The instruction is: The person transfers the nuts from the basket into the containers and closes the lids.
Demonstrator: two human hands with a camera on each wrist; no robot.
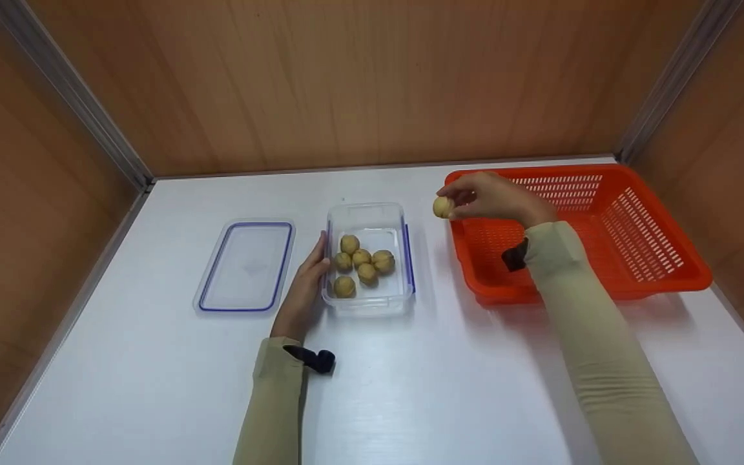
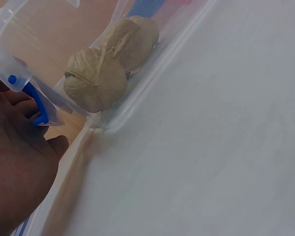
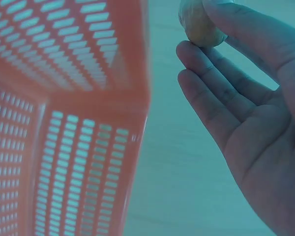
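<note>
While one small tan walnut [image 1: 442,206] is pinched between the thumb and fingertips of the right hand [image 1: 495,197], it is held in the air above the gap between the two containers, just off the upper left corner of the orange slotted plastic basket [image 1: 643,226] at the right of the head view. In the right wrist view the nut [image 3: 199,22] is seen gripped at the top of the frame by thumb and forefinger, the remaining fingers [image 3: 206,73] being stretched out loosely beneath it. It is judged to be light, hard and rigid, with a ridged shell that gives some purchase, yet round enough to roll out of a loose grip; a pinch across its widest part is likely safest. No contents can be made out in the visible part of the basket. Five more walnuts [image 1: 361,261] are lying clustered in the clear rectangular plastic box [image 1: 372,216] at the centre of the white tabletop [image 1: 449,387]. Its left wall is steadied by the left hand [image 1: 304,290], whose fingers are laid nearly straight against it. A clear blue-rimmed lid [image 1: 247,266] lies flat at the left.
</note>
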